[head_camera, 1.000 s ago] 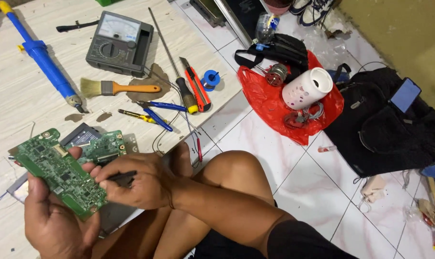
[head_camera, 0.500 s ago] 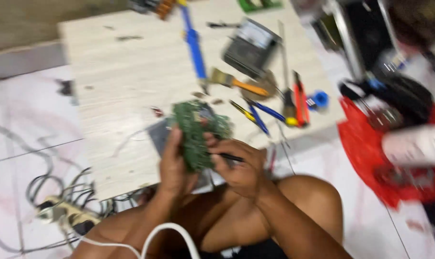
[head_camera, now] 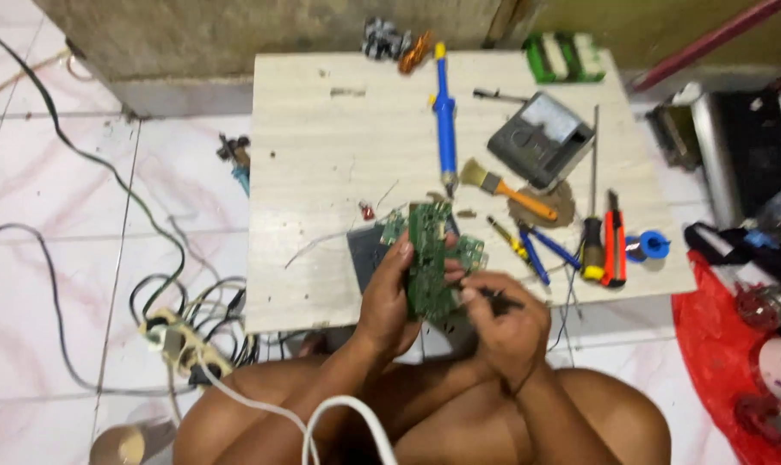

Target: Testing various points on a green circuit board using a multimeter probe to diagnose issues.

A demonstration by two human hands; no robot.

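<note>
A: How is the board gripped?

B: The left hand is clenched around the green circuit board, fingers wrapped over its left edge, holding it upright above the near edge of the low wooden board that serves as a work surface. The right hand is closed on a thin dark tool, with its fingertips touching the circuit board's lower right side.

A: And what lies under it?

B: Just behind the held board sit a dark grey flat piece and a smaller green board, both flat on the work surface.

A: What else is about?

B: Farther off, a blue soldering iron lies lengthwise with its tip pointing near. To its right is a grey analogue meter, and near that a paintbrush with an orange handle. Right of the hands lie blue-handled pliers, a small yellow screwdriver, a long screwdriver, an orange cutter knife and a blue spool.

A: And off the work surface?

B: On the tiled floor at the left, black cables run to a white power strip. A white cable loops over the person's knees. At the far right is a red plastic bag.
</note>
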